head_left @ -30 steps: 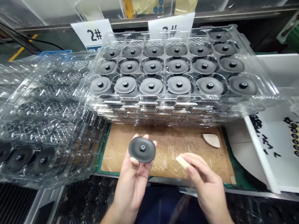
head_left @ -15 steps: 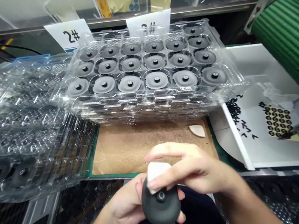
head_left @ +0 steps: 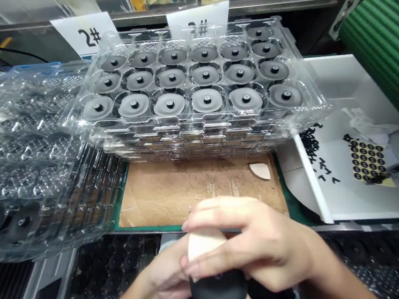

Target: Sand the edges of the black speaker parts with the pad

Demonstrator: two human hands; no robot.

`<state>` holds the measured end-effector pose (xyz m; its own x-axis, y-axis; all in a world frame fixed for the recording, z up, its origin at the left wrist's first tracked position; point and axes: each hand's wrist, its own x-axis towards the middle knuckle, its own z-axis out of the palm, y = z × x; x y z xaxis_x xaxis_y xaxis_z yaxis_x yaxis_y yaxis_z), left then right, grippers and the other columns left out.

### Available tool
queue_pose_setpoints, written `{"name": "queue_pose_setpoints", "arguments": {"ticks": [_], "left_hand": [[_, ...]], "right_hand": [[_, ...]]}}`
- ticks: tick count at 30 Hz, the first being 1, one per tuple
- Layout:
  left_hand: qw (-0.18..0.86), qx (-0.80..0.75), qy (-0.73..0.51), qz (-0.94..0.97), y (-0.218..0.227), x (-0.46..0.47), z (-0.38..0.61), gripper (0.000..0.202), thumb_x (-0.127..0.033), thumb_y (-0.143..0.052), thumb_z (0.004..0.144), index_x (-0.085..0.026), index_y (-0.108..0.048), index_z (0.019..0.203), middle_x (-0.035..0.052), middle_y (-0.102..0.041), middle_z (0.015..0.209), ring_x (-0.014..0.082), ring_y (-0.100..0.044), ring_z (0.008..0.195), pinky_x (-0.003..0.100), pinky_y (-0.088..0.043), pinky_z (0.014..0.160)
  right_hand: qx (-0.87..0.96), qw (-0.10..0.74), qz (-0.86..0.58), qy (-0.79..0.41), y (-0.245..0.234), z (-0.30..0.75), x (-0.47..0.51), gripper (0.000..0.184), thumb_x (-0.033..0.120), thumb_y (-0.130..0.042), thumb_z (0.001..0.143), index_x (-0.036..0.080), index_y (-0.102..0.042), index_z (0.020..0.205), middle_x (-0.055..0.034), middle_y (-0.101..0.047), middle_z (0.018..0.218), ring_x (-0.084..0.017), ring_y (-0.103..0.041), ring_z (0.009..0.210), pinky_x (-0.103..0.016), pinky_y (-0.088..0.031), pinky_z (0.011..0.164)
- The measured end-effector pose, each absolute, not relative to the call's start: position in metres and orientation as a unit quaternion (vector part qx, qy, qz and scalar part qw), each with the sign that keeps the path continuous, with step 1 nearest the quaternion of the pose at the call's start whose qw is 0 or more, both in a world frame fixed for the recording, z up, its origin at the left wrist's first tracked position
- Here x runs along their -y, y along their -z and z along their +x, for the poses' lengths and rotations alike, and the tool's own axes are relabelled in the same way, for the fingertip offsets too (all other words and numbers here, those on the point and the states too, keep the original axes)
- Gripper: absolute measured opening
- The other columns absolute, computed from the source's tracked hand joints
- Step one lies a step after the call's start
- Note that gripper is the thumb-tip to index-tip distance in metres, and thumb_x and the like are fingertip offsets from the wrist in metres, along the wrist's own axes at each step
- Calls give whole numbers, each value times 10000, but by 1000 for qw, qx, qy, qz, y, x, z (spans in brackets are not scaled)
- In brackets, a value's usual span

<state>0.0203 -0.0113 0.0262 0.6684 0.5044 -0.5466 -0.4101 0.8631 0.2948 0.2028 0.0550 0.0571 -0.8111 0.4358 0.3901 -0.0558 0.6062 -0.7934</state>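
The right hand (head_left: 257, 242) presses a cream, curved pad (head_left: 202, 242) onto the dark, rounded disc (head_left: 219, 296) cradled by the left hand (head_left: 171, 271), in front of the clear plastic tray (head_left: 178, 122). That contact looks unfinished; the tray's front row holds grey, rounded discs (head_left: 168, 110). Brown cardboard (head_left: 160, 188) covers part of the green surface (head_left: 170, 229) before the tray; a white bin (head_left: 353, 202) stands to its right.

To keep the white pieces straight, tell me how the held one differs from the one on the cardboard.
The held piece is in the right hand, by the black disc; the loose piece lies on the cardboard. Fingers cover part of the held piece, while the loose piece's upper face is uncovered. Both look pale.
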Motion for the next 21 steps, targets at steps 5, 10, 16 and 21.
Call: {"name": "queue_pose_setpoints", "arguments": {"ticks": [5,10,16,21], "left_hand": [[928,-231,-282,73,-24,9,18,468,-478,-797,562,-171,-739,910,44,-759,885,195,-723,743,238,-565,683],[914,-276,-269,127,-26,4,16,313,-381,-732,711,-165,-735,937,9,-756,765,166,-713,764,215,-528,728],[882,-290,-351,124,-24,-2,8,389,-402,-814,575,-172,-735,878,5,-751,759,140,-699,649,186,-546,617],[866,-304,-370,141,-21,-4,4,415,-406,-792,620,-159,-718,945,40,-759,849,170,-705,775,210,-547,706]], "right_hand": [[859,263,-215,-384,-55,205,-52,307,94,-469,876,180,-715,1039,-122,-621,1167,-174,-595,1063,-288,-496,886],[847,320,-167,-391,-51,201,-50,297,147,-446,901,133,-714,1029,-153,-612,1172,-179,-579,1075,-306,-491,901],[848,330,-252,-329,-44,195,-50,354,35,-485,805,146,-715,1050,-174,-593,1203,-216,-559,1112,-347,-478,923],[835,336,-284,-331,-40,189,-51,327,43,-496,828,168,-715,1036,-141,-612,1173,-181,-579,1078,-301,-504,883]]}}
